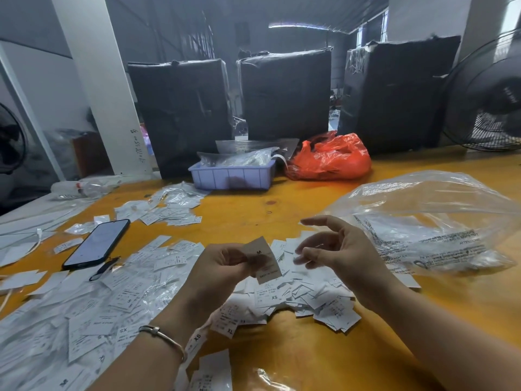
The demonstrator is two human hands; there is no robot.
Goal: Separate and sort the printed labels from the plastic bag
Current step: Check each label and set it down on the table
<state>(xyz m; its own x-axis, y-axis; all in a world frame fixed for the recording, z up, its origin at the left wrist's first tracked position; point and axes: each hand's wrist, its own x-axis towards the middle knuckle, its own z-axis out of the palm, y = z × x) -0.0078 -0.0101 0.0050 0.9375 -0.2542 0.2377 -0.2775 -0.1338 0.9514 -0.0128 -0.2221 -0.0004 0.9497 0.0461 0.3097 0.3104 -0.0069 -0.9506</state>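
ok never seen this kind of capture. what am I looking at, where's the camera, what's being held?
There is no machine here. A person wears one wide-angle camera on the head, looking forward and down, so both arms come in from the bottom edge.

The left hand pinches one label printed with an M. The right hand hovers open beside it, holding nothing.

On the yellow table lie loose white labels: a pile under the hands and a wider spread to the left, with sizes such as XS and XL readable. A clear bag lies to the right, a phone to the left. Further back are a blue tray and a red bag.
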